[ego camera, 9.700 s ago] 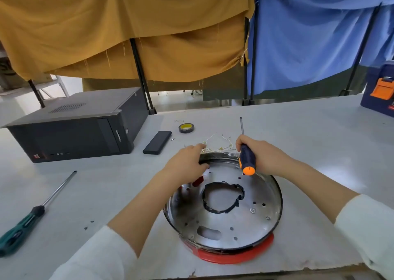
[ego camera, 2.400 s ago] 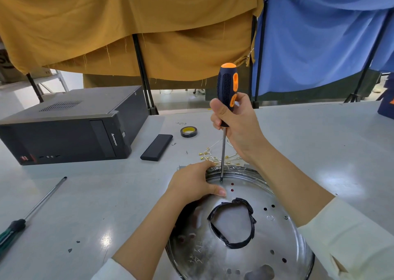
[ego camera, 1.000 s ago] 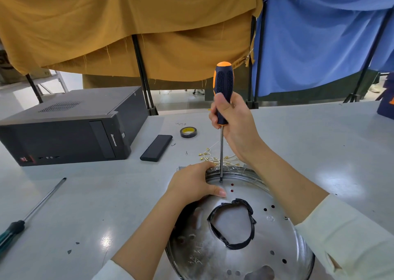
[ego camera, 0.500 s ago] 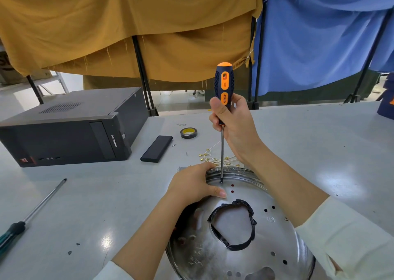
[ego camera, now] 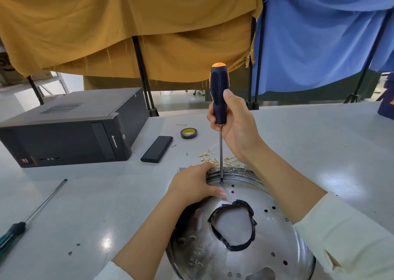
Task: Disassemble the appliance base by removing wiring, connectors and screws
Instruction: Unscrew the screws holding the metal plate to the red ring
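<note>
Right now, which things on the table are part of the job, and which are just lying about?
In use:
metal base
orange-black screwdriver, gripped by the right hand
left hand, steadying the base rim
loose wires

Lying about:
computer case
tape roll
black bar
green screwdriver

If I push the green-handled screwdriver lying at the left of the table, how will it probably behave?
The green-handled screwdriver has a long round metal shaft and lies flat on the smooth table, so it would probably roll or slide easily. It looks stiff, not floppy. The thick handle likely carries most of the weight, so a push near the tip may swing it around the handle.
</note>
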Motion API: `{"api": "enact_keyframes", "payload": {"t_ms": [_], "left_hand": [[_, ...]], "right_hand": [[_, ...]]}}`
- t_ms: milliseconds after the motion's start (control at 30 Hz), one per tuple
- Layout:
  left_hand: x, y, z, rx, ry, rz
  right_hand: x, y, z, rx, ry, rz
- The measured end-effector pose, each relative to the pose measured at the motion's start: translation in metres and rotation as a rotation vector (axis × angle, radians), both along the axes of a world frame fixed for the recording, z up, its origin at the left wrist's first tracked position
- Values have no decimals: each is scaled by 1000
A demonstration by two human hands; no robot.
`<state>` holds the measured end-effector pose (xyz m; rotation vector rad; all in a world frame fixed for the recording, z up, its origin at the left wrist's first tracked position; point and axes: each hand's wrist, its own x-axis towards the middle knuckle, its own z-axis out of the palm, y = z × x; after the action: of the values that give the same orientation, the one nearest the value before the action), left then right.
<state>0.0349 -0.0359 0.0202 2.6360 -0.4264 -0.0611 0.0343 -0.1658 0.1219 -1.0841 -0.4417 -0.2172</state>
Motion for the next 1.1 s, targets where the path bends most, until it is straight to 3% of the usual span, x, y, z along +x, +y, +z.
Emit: {"api": "enact_keyframes", "payload": {"t_ms": [267,567,667,1100], "left_hand": [[0,0,0,6,1,-2],[0,0,0,9,0,-3],[0,0,1,15,0,-4],[0,0,1,7,7,0]], "right_hand": [[-2,1,-4,-81,-35,-103],[1,-3,-4,-78,-16,-5],[2,-1,-4,-139,-36,-70],[2,0,-4,-40,-22,-39]]}}
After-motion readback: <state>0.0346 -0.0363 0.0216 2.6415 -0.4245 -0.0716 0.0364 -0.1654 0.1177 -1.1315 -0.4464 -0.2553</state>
